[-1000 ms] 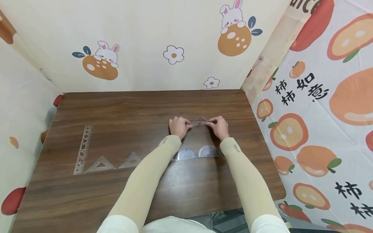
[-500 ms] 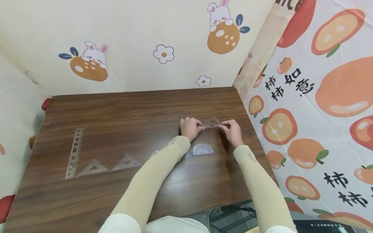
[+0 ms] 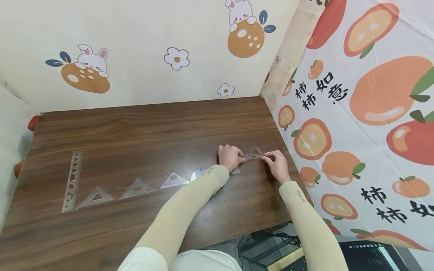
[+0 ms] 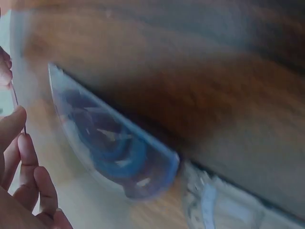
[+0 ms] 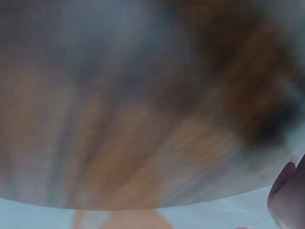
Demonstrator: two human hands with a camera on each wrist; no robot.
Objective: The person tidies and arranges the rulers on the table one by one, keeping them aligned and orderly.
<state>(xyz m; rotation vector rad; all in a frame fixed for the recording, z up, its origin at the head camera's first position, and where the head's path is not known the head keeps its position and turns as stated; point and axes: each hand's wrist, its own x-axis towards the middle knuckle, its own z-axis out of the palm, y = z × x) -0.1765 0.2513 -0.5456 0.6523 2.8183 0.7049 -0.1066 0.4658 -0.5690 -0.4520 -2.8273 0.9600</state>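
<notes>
A small clear set square with printed markings is held between both hands at the right of the table in the head view. My left hand pinches its left corner between thumb and fingers. At the opposite corner, my right hand pinches it likewise. Below the left hand lies a clear protractor, large in the left wrist view; the left forearm partly covers the protractors in the head view. A blurred right wrist view shows only part of the right hand.
A wooden table fills the middle. Left to right lie a stencil ruler and clear set squares, then a second protractor, in one row. A patterned cloth hangs along the right edge; a dark device sits lower right.
Both hands have moved right along the table with the set square pinched between them, past the protractors. The head view has turned rightward, bringing the dark device further into view.
</notes>
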